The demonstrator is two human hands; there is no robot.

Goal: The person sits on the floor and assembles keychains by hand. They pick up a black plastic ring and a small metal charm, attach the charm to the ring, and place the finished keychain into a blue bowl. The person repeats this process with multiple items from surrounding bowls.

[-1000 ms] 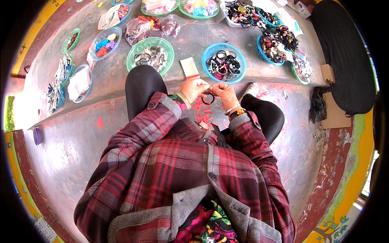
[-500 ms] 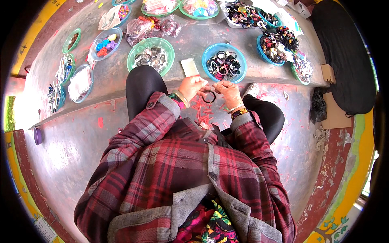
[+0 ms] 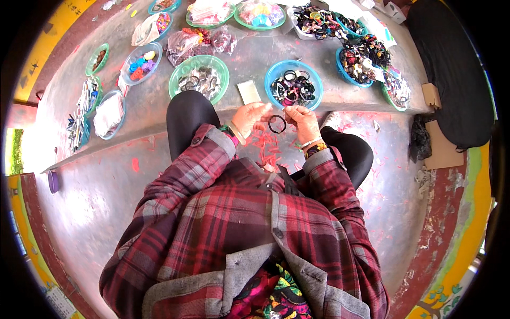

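A black elastic hair ring (image 3: 277,124) hangs between my two hands above my lap. My left hand (image 3: 249,117) pinches its left side and my right hand (image 3: 301,119) pinches its right side. Just beyond my hands stands a blue bowl (image 3: 313,78) holding several dark hair rings, with a small pale card (image 3: 248,91) lying to its left. A green bowl (image 3: 223,69) with greyish pieces sits further left. Red scraps (image 3: 268,147) lie on the ground between my knees.
Several more bowls of coloured hair ties and beads line the grey ledge: a blue one (image 3: 139,63) at left, green ones (image 3: 260,13) at the back, blue ones (image 3: 357,63) at right. A black bag (image 3: 451,80) and cardboard (image 3: 438,146) lie at far right.
Both hands stay together in front of my knees with the black ring; they have shifted only slightly, turning the ring between the fingers.
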